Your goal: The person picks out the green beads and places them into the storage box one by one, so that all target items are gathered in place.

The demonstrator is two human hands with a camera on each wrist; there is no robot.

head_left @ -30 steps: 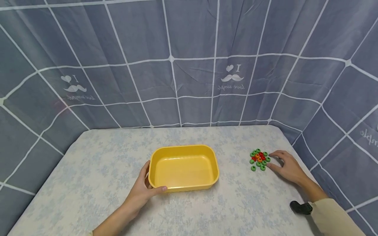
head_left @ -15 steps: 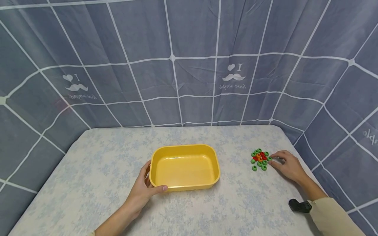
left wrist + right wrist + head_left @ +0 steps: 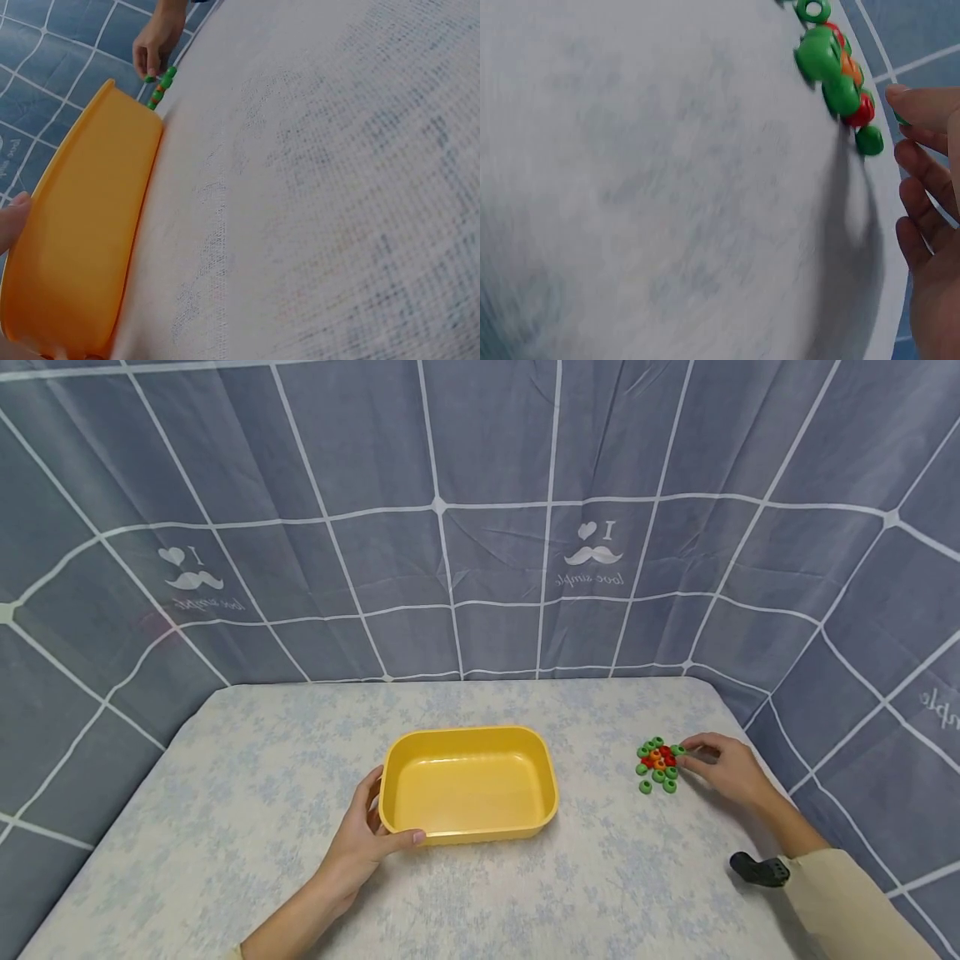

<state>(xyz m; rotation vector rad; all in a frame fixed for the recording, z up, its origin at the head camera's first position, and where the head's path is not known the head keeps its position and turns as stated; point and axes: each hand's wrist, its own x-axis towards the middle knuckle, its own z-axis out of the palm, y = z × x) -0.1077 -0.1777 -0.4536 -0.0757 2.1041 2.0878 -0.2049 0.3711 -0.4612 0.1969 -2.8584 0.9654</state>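
A yellow plastic tray (image 3: 468, 837) sits on the cloth-covered table. My left hand (image 3: 358, 839) grips its left front corner, the thumb at the front rim and the other fingers along the left side. To the right lies a cluster of small round beads with holes, green (image 3: 669, 786), red (image 3: 671, 762) and orange (image 3: 655, 755). Just beside and over the cluster's right edge, my right hand (image 3: 731, 770) pinches a green bead (image 3: 150, 79) between thumb and fingertips. In the right wrist view only a sliver of that bead shows behind the thumb.
A pale floral cloth (image 3: 585, 893) covers the table. Grey-blue curtains (image 3: 495, 560) with white lines hang behind it and along both sides. A black strap-like device (image 3: 759, 869) sits at my right sleeve.
My right hand has closed finger and thumb on a green bead at the cluster's right edge and raised it slightly. The left hand and tray stay put.
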